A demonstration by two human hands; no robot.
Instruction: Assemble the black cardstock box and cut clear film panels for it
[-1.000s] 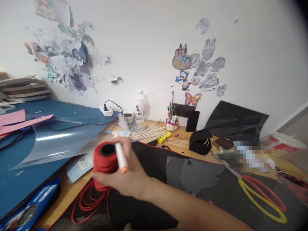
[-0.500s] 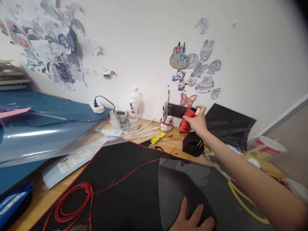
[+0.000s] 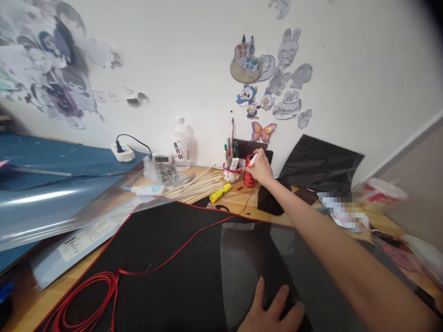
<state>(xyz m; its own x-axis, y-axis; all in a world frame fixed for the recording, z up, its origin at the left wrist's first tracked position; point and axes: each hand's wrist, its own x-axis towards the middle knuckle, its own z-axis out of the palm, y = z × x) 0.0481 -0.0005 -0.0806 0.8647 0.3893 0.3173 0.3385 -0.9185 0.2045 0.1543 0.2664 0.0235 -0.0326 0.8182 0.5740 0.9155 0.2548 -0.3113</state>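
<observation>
My right hand (image 3: 262,168) is closed at the back of the table, pinching a slim white marker (image 3: 254,160) with an orange end. Its fingers also touch a red spool of cord (image 3: 248,179), which stands upright beside the pen cup (image 3: 231,174). Thin red cord (image 3: 131,273) runs across the black mat (image 3: 173,295) to a loose coil at the lower left. My left hand (image 3: 273,311) lies with fingers spread on a clear plastic sheet (image 3: 237,272) over the mat. Part of the spool is covered by the right hand.
Wooden sticks (image 3: 197,186), a yellow glue stick (image 3: 220,192) and a white glue bottle (image 3: 148,189) lie behind the mat. A water bottle (image 3: 182,147) stands by the wall. Black sheet (image 3: 318,161) leans at right, near a tub (image 3: 384,193). Large clear film (image 3: 38,198) covers the left side.
My right hand has moved left with the spool, which was tilted and now stands upright by the pen cup. The view has shifted slightly; my left hand stays on the clear sheet.
</observation>
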